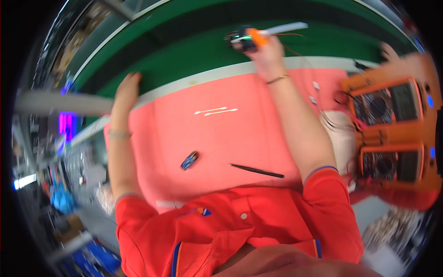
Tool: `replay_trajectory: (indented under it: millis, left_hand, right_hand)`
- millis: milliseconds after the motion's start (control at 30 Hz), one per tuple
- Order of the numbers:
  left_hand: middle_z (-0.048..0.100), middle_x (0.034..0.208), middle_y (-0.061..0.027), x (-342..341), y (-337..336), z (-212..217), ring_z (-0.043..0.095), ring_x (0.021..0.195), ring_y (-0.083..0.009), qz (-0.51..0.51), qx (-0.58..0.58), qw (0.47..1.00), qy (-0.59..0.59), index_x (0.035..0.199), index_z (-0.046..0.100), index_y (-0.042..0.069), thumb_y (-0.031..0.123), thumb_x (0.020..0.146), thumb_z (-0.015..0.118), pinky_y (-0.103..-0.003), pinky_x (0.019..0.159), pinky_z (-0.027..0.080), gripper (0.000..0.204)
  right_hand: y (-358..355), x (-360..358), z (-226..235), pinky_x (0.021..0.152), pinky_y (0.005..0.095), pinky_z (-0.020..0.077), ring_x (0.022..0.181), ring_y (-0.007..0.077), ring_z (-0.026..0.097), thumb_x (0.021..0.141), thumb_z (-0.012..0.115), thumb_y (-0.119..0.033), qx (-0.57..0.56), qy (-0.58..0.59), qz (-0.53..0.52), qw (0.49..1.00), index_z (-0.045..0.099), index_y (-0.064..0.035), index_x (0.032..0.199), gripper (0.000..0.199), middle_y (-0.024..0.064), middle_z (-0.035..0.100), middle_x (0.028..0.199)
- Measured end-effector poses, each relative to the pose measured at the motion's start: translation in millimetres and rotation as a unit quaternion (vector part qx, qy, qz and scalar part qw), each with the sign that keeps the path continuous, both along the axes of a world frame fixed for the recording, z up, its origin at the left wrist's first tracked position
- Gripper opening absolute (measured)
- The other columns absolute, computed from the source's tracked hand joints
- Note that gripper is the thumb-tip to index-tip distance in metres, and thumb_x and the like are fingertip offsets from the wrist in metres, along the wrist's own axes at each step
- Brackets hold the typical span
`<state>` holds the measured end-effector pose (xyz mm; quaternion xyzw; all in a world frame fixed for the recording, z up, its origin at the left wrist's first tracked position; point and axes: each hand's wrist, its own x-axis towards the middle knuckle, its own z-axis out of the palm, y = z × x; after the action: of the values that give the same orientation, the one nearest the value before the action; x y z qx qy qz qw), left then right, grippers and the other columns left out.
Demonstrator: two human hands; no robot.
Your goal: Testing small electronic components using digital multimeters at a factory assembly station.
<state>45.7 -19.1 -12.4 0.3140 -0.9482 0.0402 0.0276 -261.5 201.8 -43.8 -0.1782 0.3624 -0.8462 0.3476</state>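
Note:
Over the green belt, my right hand (268,57) grips a small dark device (242,39) with green lights and an orange part (257,37). A white strip (288,27) and thin reddish wires trail from it; motion blurs its details. At the belt's near edge on the left rests my left hand (128,85), its fingers blurred and partly hidden. Between my arms, two cotton swabs (220,111) lie on a pink mat (180,134). Closer to me on the mat are a small blue-and-black part (189,160) and black tweezers (256,171).
At the right, two orange-framed multimeters (386,105) sit in an orange holder with leads and a whitish roll (339,136) beside them. Another person's hand (390,53) is at the far right. The green belt (184,60) runs across beyond the mat; a grey bar (60,102) stands left.

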Motion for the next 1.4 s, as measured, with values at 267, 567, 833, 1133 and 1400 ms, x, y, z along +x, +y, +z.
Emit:
replay_trajectory:
  millis: [267,567,833,1133,1400]
  left_hand:
    - [0.051,0.101,-0.0138,-27.4,11.6,5.5,0.053,0.088,-0.0256,0.033,0.079,0.991,0.098,0.107,0.052,0.008,-0.002,0.076,0.049,-0.030,0.076,0.043,0.033]
    - [0.054,0.098,-0.0075,-149.0,126.5,19.5,0.055,0.079,-0.0128,0.011,0.446,0.808,0.385,0.113,0.047,0.002,0.007,0.084,0.048,-0.025,0.073,0.047,0.029]
    - [0.055,0.097,-0.0104,-144.0,120.0,-0.4,0.057,0.083,-0.0169,-0.012,0.679,0.554,0.482,0.108,0.046,-0.001,0.006,0.085,0.047,-0.027,0.075,0.049,0.025]
    - [0.053,0.101,-0.0125,-149.2,137.8,7.9,0.056,0.090,-0.0247,-0.025,0.697,0.543,0.468,0.109,0.042,-0.002,0.009,0.086,0.044,-0.028,0.075,0.049,0.025]
    - [0.051,0.105,-0.0132,-144.5,124.9,-2.1,0.055,0.093,-0.0267,-0.021,0.700,0.535,0.473,0.110,0.042,0.000,0.009,0.087,0.044,-0.031,0.077,0.048,0.025]
  right_hand:
    - [11.8,12.4,18.3,0.065,0.0308,0.0510,0.078,0.0158,0.057,0.079,0.057,-0.009,0.030,-0.023,0.010,0.999,0.044,-0.0037,0.093,0.020,0.0074,0.053,0.088]
    - [9.5,14.4,12.2,0.066,0.0287,0.0497,0.077,0.0150,0.055,0.078,0.057,-0.004,0.034,0.029,-0.021,0.999,0.042,-0.0008,0.096,0.024,0.0081,0.051,0.087]
    - [7.6,23.4,15.1,0.064,0.0263,0.0485,0.074,0.0141,0.055,0.075,0.060,-0.005,0.075,0.097,-0.012,0.992,0.043,-0.0001,0.095,0.026,0.0084,0.051,0.084]
    - [12.4,27.3,19.4,0.062,0.0242,0.0470,0.072,0.0126,0.054,0.074,0.062,-0.006,0.084,0.103,-0.015,0.991,0.045,-0.0009,0.091,0.025,0.0077,0.052,0.083]
    - [14.9,30.0,24.0,0.062,0.0238,0.0460,0.073,0.0121,0.052,0.073,0.062,-0.005,0.095,0.110,-0.028,0.989,0.047,-0.0026,0.089,0.022,0.0064,0.052,0.083]
